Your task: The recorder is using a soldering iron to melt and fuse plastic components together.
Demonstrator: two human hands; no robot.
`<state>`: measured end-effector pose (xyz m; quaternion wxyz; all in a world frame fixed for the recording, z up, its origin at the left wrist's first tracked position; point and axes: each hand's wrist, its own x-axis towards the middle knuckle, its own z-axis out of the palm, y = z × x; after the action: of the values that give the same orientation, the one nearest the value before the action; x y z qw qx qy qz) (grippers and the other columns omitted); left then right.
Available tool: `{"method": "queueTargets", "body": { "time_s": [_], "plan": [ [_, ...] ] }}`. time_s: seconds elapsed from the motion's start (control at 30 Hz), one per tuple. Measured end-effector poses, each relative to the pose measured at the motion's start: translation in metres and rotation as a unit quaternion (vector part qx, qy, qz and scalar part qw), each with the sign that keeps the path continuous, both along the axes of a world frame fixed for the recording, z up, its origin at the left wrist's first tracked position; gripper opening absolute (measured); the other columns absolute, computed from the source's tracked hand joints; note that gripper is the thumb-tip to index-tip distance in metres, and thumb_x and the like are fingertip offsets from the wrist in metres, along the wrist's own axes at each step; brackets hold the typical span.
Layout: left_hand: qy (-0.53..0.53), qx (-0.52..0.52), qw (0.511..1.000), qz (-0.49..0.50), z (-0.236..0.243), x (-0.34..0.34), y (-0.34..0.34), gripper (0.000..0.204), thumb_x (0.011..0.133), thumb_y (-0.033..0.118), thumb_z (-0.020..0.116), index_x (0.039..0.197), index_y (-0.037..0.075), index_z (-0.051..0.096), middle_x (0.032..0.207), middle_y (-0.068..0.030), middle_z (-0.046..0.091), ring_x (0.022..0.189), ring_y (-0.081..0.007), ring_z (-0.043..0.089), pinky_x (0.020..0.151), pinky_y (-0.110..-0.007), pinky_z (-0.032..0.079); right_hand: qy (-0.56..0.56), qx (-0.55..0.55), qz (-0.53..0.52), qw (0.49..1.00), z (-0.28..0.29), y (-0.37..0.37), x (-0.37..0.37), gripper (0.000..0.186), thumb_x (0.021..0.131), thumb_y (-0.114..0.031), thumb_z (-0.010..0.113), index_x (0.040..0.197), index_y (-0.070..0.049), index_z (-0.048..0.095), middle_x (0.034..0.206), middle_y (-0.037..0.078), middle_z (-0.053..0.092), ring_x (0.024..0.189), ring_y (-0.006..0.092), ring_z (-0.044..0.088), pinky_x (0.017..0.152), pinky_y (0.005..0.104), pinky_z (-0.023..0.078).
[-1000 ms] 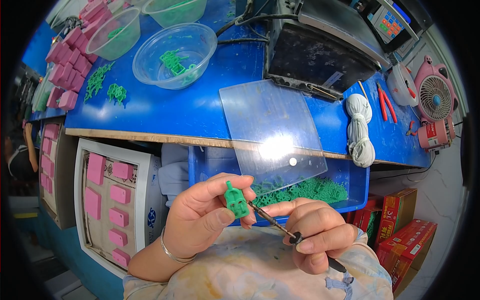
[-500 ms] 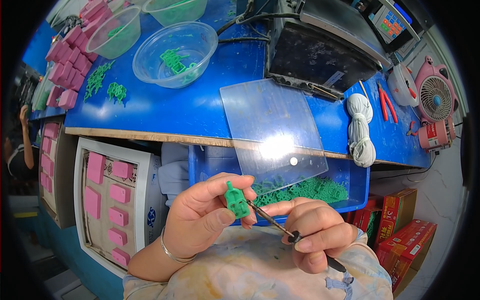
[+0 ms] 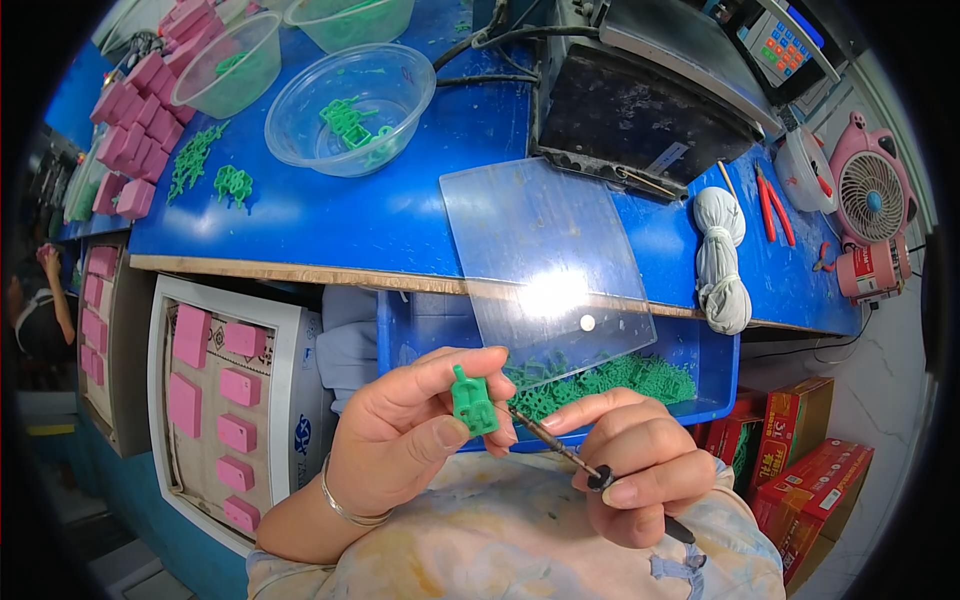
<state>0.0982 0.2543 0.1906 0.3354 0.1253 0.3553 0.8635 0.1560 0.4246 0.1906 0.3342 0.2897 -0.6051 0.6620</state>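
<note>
My left hand point(image 3: 400, 420), with a silver bangle on the wrist, pinches a small green openwork plastic-like piece point(image 3: 475, 405) between thumb and fingers. In my right hand point(image 3: 645, 470) is a pen-shaped tool point(image 3: 560, 448) with a thin metal shaft and dark handle; its tip lies just beside the green piece's right side, contact unclear. Behind both hands, a blue bin point(image 3: 715, 370) holds a heap of green lattice pieces point(image 3: 630, 385), and a clear sheet point(image 3: 500, 225) leans across the bench edge above it.
The blue bench point(image 3: 200, 240) carries clear bowls point(image 3: 310, 140), pink blocks point(image 3: 140, 130), a black machine point(image 3: 630, 120), a cord bundle point(image 3: 718, 260), red pliers point(image 3: 770, 200) and a pink fan point(image 3: 870, 190). Pink-block trays point(image 3: 160, 350) stand left, red boxes point(image 3: 800, 500) right; another person point(image 3: 45, 320) works far left.
The tool and my right fingers have shifted slightly right, the tip backing a little from the green piece. The co-worker's hand at far left has moved and now holds something pink.
</note>
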Motion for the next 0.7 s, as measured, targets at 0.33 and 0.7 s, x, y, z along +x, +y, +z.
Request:
{"method": "queueTargets", "body": {
  "time_s": [0.33, 0.7],
  "plan": [
    [0.012, 0.028, 0.999, -0.039, -0.0028, -0.0029, -0.0027, 0.045, 0.086, 0.010, 0.054, 0.125, -0.005, 0.038, 0.111, -0.0131, 0.051, 0.088, -0.0210, 0.056, 0.076, -0.033, 0.046, -0.004, 0.014, -0.011, 1.000, 0.0007, -0.0007, 0.0002, 0.012, 0.079, -0.008, 0.049, 0.087, 0.000, 0.050, 0.066, 0.009, 0.049, 0.047, 0.0169, 0.047, 0.069, 0.0462, 0.051],
    [0.046, 0.022, 0.999, -0.017, -0.0033, -0.0041, -0.0013, 0.037, 0.082, 0.010, 0.058, 0.114, -0.006, 0.047, 0.113, -0.0182, 0.046, 0.080, -0.0244, 0.058, 0.066, -0.032, 0.048, -0.043, -0.004, -0.021, 0.999, -0.0007, 0.0039, 0.0032, 0.012, 0.081, -0.011, 0.047, 0.089, -0.002, 0.051, 0.071, 0.008, 0.050, 0.049, 0.0164, 0.048, 0.074, 0.0485, 0.049]
  ]
}}
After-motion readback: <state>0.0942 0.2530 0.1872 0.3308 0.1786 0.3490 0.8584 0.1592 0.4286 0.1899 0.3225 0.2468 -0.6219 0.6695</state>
